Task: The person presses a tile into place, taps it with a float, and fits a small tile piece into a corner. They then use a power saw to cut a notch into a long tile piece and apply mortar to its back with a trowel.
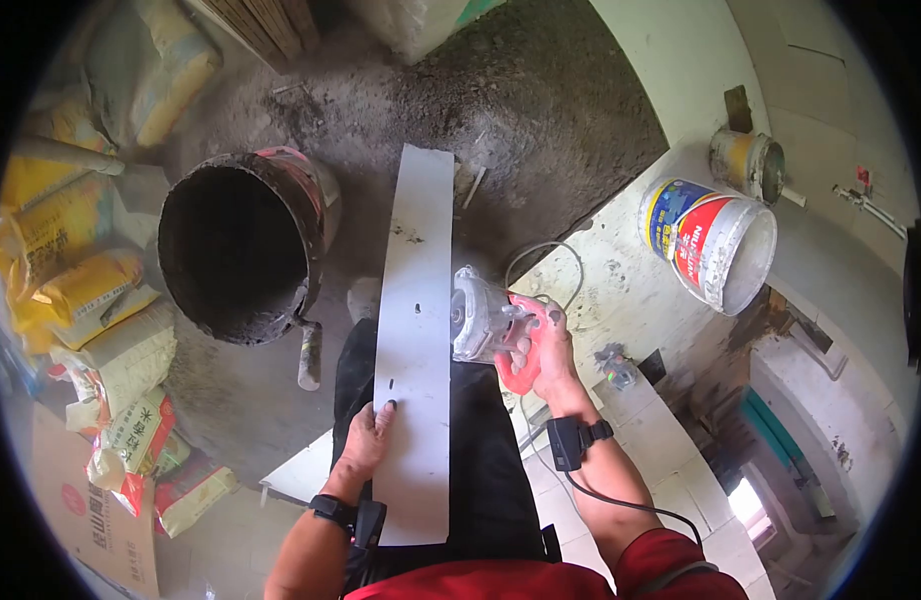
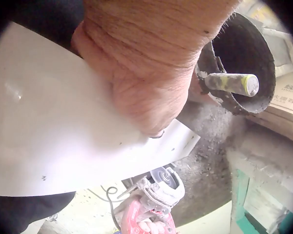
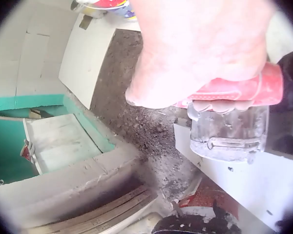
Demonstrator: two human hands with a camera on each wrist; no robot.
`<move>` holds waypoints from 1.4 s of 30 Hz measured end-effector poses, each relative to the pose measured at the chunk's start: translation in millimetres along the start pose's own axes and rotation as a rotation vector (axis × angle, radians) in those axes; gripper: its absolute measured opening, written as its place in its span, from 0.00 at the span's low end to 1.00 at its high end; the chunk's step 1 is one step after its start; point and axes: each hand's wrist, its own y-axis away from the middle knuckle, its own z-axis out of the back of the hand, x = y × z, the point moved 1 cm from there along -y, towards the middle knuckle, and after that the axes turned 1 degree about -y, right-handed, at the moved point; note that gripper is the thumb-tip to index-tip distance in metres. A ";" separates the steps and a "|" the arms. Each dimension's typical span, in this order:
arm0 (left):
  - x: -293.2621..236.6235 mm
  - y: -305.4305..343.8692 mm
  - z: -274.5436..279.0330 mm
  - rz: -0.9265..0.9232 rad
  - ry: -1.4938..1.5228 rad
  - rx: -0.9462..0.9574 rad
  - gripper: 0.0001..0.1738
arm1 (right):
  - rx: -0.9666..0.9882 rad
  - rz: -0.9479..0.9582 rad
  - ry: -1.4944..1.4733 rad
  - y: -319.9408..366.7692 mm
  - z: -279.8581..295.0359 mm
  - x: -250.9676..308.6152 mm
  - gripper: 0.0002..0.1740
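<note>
A long white tile strip (image 1: 417,330) lies lengthwise over the person's lap, with a few dark marks on its face. My left hand (image 1: 367,440) grips its left edge, thumb on top and the other fingers hidden beneath. My right hand (image 1: 552,350) holds a handheld tile cutter (image 1: 478,318) by its red loop handle (image 1: 521,375), fingers curled through the loop. The cutter's dusty body is at the strip's right edge. In the left wrist view its round disc (image 2: 164,177) shows beside the strip.
A mortar-crusted bucket (image 1: 243,250) stands on the left, a tool handle (image 1: 310,355) at its rim. Yellow bags (image 1: 86,300) are piled at far left. A paint bucket (image 1: 708,245) lies tipped at right. The cord (image 1: 551,246) loops behind the cutter.
</note>
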 end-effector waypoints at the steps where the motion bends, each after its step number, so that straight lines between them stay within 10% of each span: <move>1: -2.8 1.1 1.7 0.001 -0.007 -0.004 0.29 | 0.006 -0.003 0.002 -0.5 0.0 -1.0 0.29; 15: 3.1 3.0 1.5 0.047 0.134 0.038 0.26 | -0.006 -0.041 0.050 14.9 10.9 -14.2 0.32; 23: 3.6 3.3 8.0 0.149 0.517 0.110 0.28 | -0.026 0.023 -0.360 3.8 39.9 9.0 0.33; 32: -34.3 21.9 3.1 0.071 0.237 0.101 0.22 | -0.064 -0.014 -0.675 -19.2 67.1 45.0 0.34; 33: -26.5 24.6 2.4 -0.114 0.086 0.076 0.22 | -0.045 0.021 -0.638 -16.5 71.3 44.4 0.35; 35: -12.3 12.2 -3.0 0.215 0.504 0.080 0.23 | -0.035 0.065 -0.607 -4.1 76.9 43.2 0.35; 42: -12.2 8.8 -4.3 0.173 0.371 0.015 0.22 | 0.030 0.237 -0.331 16.8 59.5 37.1 0.28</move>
